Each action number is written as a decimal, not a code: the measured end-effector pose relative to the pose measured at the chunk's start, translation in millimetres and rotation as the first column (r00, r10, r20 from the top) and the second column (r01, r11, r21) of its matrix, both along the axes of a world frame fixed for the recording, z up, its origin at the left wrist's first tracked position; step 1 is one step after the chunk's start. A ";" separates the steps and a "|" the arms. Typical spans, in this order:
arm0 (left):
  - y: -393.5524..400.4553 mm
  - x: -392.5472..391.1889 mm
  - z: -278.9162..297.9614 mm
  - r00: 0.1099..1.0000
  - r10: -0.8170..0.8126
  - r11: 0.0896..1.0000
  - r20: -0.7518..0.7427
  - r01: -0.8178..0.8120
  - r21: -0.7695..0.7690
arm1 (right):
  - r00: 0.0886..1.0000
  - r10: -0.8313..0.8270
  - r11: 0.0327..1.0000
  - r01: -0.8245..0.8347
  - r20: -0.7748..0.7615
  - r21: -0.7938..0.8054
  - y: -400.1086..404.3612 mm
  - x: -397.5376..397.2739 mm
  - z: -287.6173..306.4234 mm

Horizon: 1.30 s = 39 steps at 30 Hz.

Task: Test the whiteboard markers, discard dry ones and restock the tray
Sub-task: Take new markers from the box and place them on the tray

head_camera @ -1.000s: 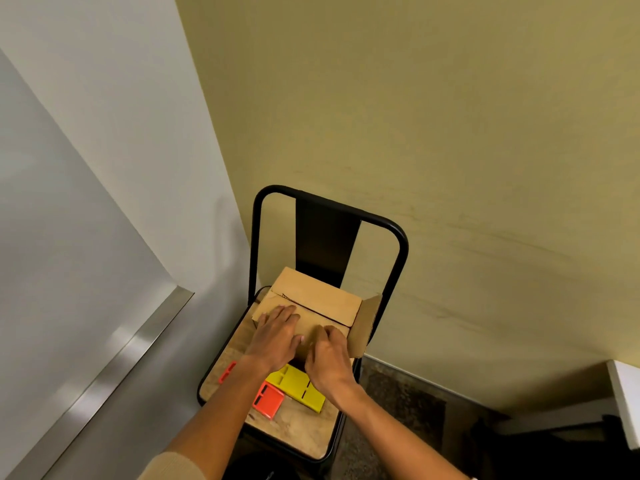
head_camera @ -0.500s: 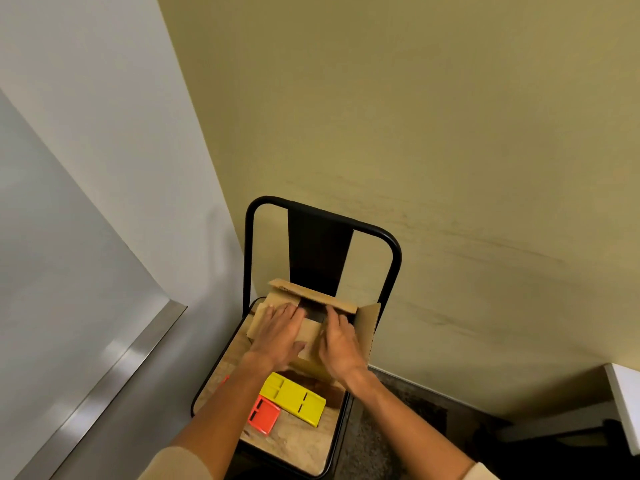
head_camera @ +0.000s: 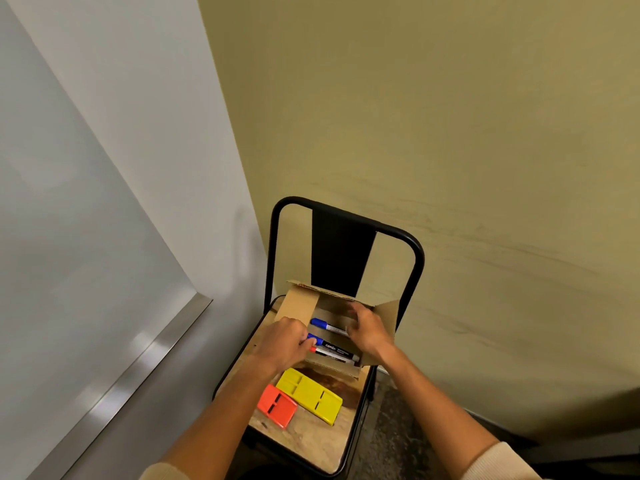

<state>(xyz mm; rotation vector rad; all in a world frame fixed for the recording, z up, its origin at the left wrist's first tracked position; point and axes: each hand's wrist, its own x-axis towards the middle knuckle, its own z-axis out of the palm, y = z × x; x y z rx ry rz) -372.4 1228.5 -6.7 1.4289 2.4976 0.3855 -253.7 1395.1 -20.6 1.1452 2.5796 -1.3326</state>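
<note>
The box (head_camera: 332,327) sits open between both hands, markers (head_camera: 330,346) lying inside. The left hand (head_camera: 284,344) pinches a blue-capped marker's end; the right hand (head_camera: 367,329), fingers loosely curled, holds nothing I can see. A hurried pull could tip the light box off the chair (head_camera: 311,441). Half a second ago the flaps were still nearly shut under both palms.

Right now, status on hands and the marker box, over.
Left hand grip closing on blue-capped marker in open cardboard box. Right hand holds right flap back. Yellow tray and orange tray empty on chair. Nothing blocking.
</note>
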 end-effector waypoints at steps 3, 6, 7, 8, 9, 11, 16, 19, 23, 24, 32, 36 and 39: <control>-2.3 -1.2 -4.6 0.999 0.004 0.993 0.046 0.001 -0.114 | 0.987 0.128 0.991 -0.132 0.098 0.031 -4.5 -9.5 -4.7; -3.8 -0.4 -4.6 0.995 0.056 0.958 0.086 -0.029 -0.285 | 0.943 0.248 0.967 -0.256 0.219 0.007 -7.3 -22.0 -17.2; -3.4 -0.4 -4.3 0.993 0.070 0.952 0.094 -0.038 -0.304 | 0.927 0.272 0.959 -0.283 0.260 0.008 -8.7 -25.9 -20.2; -3.0 -0.7 -4.8 0.993 0.076 0.950 0.095 -0.044 -0.309 | 0.908 0.287 0.951 -0.308 0.305 0.021 -9.6 -29.4 -23.5; -2.8 -0.7 -5.8 0.993 0.078 0.950 0.093 -0.046 -0.310 | 0.888 0.299 0.942 -0.333 0.350 0.038 -10.1 -32.6 -26.9; -3.1 0.1 -6.1 0.993 0.080 0.950 0.091 -0.049 -0.308 | 0.851 0.314 0.925 -0.374 0.421 0.067 -10.9 -37.7 -34.9; -4.7 0.4 -8.7 0.991 0.090 0.949 0.100 -0.055 -0.311 | 0.763 0.323 0.867 -0.476 0.560 0.149 -10.2 -45.6 -61.3; -4.9 0.0 -9.2 0.987 0.103 0.947 0.121 -0.060 -0.316 | 0.719 0.263 0.806 -0.530 0.643 0.262 -11.5 -50.6 -76.1; -4.9 -1.2 -9.9 0.986 0.108 0.947 0.129 -0.062 -0.315 | 0.707 0.251 0.775 -0.556 0.661 0.300 -13.9 -56.8 -85.6; -5.1 -1.4 -10.5 0.986 0.105 0.947 0.131 -0.059 -0.316 | 0.705 0.258 0.773 -0.561 0.660 0.297 -14.6 -57.7 -86.9; -3.1 -5.6 -11.3 0.983 0.103 0.946 0.150 -0.051 -0.319 | 0.755 0.275 0.842 -0.488 0.595 0.230 -15.4 -63.1 -92.8; -2.0 -8.3 -11.8 0.982 0.101 0.945 0.159 -0.045 -0.324 | 0.798 0.314 0.890 -0.436 0.514 0.132 -11.6 -61.7 -83.0; -0.2 -10.2 -12.1 0.982 0.100 0.945 0.160 -0.043 -0.325 | 0.853 0.327 0.933 -0.359 0.407 0.004 -9.8 -58.6 -61.3</control>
